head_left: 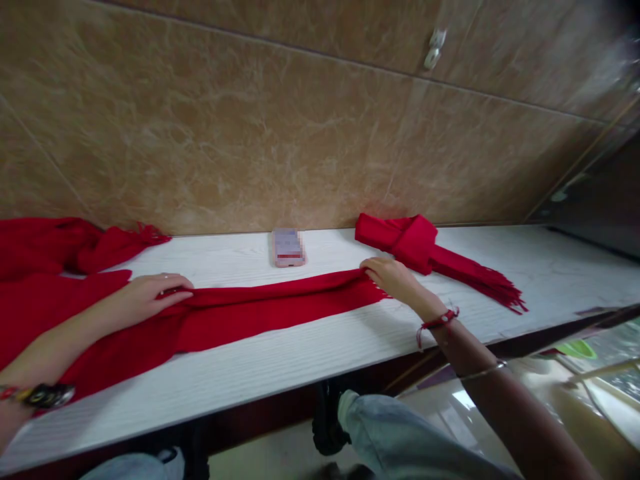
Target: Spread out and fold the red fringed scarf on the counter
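Right hand (393, 277) clamped, fingertips together on the far corner of the scarf (280, 310), at its fringed right end; left hand (145, 293), thumb and fingers closed on the same far edge farther left. Between them the edge runs nearly straight, with a narrow doubled strip along it. For an even fold, both grips are best kept level and the edge lightly taut, so that the strip keeps one width from end to end; too strong a pull would probably skew the cloth, and a slack one would let it ripple. The looser part at left seems the likelier place for creases and may need smoothing.

The scarf lies on the white surface (280, 367), mainly on the near side of both hands, and continues left beneath the left forearm. The phone (289, 248) rests beyond it, by the wall (280, 133). The knotted scarf (413, 240) lies just on the far side of the right hand, its tail reaching right. More red cloth (50, 243) is bunched at far left; whether it is separate cannot be told.
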Available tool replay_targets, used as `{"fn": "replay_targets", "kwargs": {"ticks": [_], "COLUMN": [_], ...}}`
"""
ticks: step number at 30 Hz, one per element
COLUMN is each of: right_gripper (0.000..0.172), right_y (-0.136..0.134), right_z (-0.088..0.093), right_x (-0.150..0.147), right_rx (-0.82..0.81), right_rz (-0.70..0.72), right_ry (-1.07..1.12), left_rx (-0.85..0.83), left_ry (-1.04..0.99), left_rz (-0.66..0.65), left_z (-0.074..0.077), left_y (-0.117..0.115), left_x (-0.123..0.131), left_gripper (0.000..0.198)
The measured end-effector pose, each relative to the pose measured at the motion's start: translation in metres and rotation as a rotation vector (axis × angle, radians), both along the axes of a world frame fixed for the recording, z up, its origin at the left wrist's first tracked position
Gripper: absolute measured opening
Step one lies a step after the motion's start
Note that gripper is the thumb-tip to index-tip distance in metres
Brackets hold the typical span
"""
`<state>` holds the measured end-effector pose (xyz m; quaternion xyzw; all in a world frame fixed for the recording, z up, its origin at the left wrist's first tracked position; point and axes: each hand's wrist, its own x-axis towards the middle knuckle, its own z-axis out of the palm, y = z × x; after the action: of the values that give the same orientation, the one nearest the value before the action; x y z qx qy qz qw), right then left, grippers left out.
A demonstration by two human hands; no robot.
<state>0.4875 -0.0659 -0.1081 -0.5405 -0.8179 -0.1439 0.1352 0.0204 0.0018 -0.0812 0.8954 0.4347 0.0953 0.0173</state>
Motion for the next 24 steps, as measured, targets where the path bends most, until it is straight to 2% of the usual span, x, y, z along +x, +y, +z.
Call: {"fn": "replay_targets", "kwargs": {"ticks": [4, 7, 9, 12, 16, 20, 24], "right_gripper": [0.020, 0.021, 0.021, 0.021, 0.022, 0.024, 0.023], "right_y": [0.021, 0.015, 0.001, -0.022, -0.037, -0.035, -0.031], "right_z": [0.027, 0.034, 0.027, 0.002, -0.025, -0.028, -0.017], "right_x": [0.004, 0.008, 0.012, 0.019, 0.023, 0.022, 0.023], "right_rx": [0.084, 0.143, 0.148, 0.112, 0.071, 0.095, 0.217], "right_rz": [0.017, 0.059, 0.094, 0.148, 0.199, 0.182, 0.114], "right_ry": [0.105, 0.124, 0.108, 0.046, -0.027, -0.058, -0.017], "left_rx": [0.059, 0.137, 0.120, -0.040, -0.160, -0.143, 0.037], "left_ry": [-0.026, -0.051, -0.031, 0.031, 0.112, 0.116, -0.034], "left_rz": [0.063, 0.049, -0.015, -0.097, -0.093, -0.063, -0.043], "left_z": [0.023, 0.026, 0.017, 0.000, -0.013, -0.012, -0.004], "left_y": [0.009, -0.002, -0.019, -0.046, -0.067, -0.065, -0.057], "left_x": [-0.011, -0.013, -0.011, -0.005, -0.003, -0.009, -0.013], "left_gripper": [0.042, 0.045, 0.042, 0.035, 0.036, 0.036, 0.036]}}
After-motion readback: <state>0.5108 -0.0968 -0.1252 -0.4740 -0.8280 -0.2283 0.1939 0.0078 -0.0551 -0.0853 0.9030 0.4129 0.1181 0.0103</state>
